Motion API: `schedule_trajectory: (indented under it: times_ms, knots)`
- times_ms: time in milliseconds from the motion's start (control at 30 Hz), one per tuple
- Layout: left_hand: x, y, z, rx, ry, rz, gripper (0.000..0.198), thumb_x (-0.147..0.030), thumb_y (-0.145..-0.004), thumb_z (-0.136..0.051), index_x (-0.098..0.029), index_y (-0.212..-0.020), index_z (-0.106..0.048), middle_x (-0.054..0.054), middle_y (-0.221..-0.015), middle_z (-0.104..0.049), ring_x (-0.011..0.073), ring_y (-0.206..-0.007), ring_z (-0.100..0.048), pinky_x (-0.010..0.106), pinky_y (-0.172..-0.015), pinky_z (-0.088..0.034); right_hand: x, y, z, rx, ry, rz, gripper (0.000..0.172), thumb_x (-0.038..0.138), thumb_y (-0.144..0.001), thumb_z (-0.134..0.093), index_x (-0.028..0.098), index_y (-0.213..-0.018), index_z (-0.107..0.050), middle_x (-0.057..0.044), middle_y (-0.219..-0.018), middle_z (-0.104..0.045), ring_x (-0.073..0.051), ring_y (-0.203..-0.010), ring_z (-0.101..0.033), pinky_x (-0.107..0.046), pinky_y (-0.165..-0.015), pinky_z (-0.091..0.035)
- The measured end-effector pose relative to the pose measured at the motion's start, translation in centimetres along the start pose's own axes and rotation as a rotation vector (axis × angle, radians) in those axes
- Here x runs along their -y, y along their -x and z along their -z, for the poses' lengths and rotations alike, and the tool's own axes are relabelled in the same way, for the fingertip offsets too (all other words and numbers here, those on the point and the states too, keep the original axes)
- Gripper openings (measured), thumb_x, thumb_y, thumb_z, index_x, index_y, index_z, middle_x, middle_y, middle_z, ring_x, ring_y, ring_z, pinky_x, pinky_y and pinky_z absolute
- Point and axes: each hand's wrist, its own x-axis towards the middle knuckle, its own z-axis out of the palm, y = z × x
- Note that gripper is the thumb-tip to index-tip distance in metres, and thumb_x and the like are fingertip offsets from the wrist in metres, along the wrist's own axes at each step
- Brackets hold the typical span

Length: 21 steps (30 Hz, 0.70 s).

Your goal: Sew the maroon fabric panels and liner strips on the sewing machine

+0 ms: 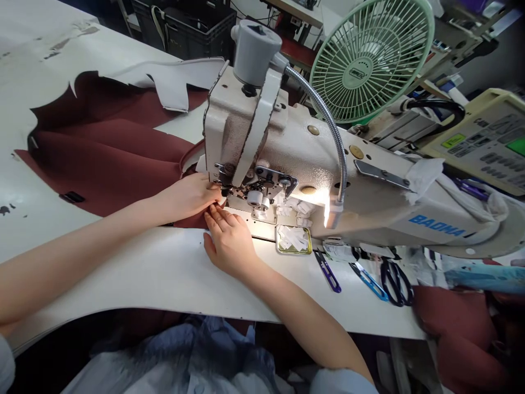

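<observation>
A maroon fabric piece [118, 158] with pale backing lies on the white table, its near end running under the head of the sewing machine [254, 126]. My left hand [191, 194] is closed at the fabric beside the needle area, fingers curled on its edge. Just right of it, my right hand [229, 238] rests with fingers stretched out and thumb apart, fingertips on the fabric's near edge. The machine head and my fingers hide the stitching spot. A small tin tray [294, 253] of white scraps sits right of my right hand.
Purple thread snips [328, 272], a blue cutter [369, 282] and black-handled scissors [397, 282] lie along the table [143, 273]. A green fan [369, 65] and a control panel [484, 137] stand behind the machine. More maroon fabric [459, 323] is at the right, a black crate [192, 38] beyond.
</observation>
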Motion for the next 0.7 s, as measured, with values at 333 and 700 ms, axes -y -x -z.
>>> schedule_trajectory:
  times_ms: [333, 700]
  knots:
    - [-0.4, -0.6, -0.9, 0.019, -0.047, 0.048, 0.018, -0.004, -0.082, -0.053, -0.016, -0.071, -0.062, 0.006, -0.071, -0.061, 0.0218, -0.071, -0.054, 0.034, -0.066, -0.033, 0.0, -0.4, 0.1, 0.036, -0.008, -0.045, 0.057, 0.036, -0.098, -0.048, 0.002, -0.144, -0.049, -0.02, -0.151, -0.046, -0.032, -0.142, -0.04, -0.046, -0.108, -0.04]
    - [-1.2, -0.2, -0.9, 0.008, 0.018, 0.081, 0.016, -0.006, -0.084, -0.056, -0.016, -0.077, -0.066, 0.005, -0.071, -0.06, 0.0225, -0.073, -0.056, 0.035, -0.068, -0.038, 0.1, -0.7, 0.1, 0.034, -0.048, -0.009, 0.05, 0.036, -0.098, -0.049, 0.008, -0.139, -0.054, -0.016, -0.144, -0.057, -0.03, -0.137, -0.045, -0.044, -0.107, -0.039]
